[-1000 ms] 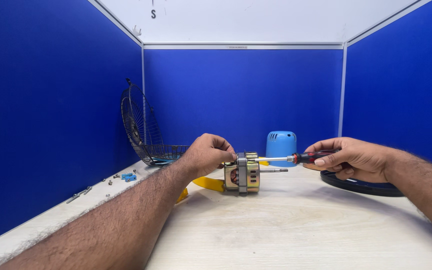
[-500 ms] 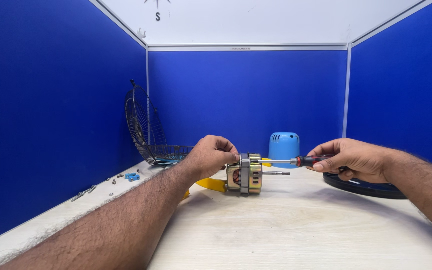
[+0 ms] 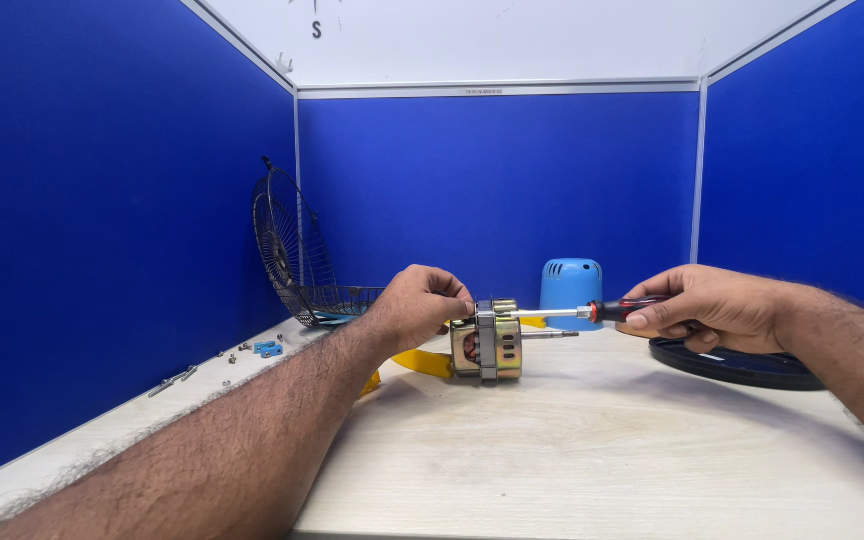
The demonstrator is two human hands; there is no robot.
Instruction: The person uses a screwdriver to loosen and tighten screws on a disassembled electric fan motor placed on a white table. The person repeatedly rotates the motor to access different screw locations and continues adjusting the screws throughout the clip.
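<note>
A small electric fan motor (image 3: 487, 341) with a metal core and a shaft pointing right rests on the pale wooden table (image 3: 592, 450). My left hand (image 3: 420, 303) grips the motor from the left and top. My right hand (image 3: 704, 306) holds a screwdriver (image 3: 592, 312) with a red and black handle. Its shaft runs level to the left, and its tip meets the top of the motor near my left fingers.
A black wire fan guard (image 3: 297, 257) leans against the left blue wall. A blue plastic motor cover (image 3: 570, 286) stands behind the motor. A black ring (image 3: 742, 364) lies at right, yellow parts (image 3: 420, 362) behind the motor, and small screws and blue bits (image 3: 252, 350) at left.
The view has shifted slightly, so everything sits a little further right and lower in the frame. Both hands keep their grip; the screwdriver stays against the motor.
</note>
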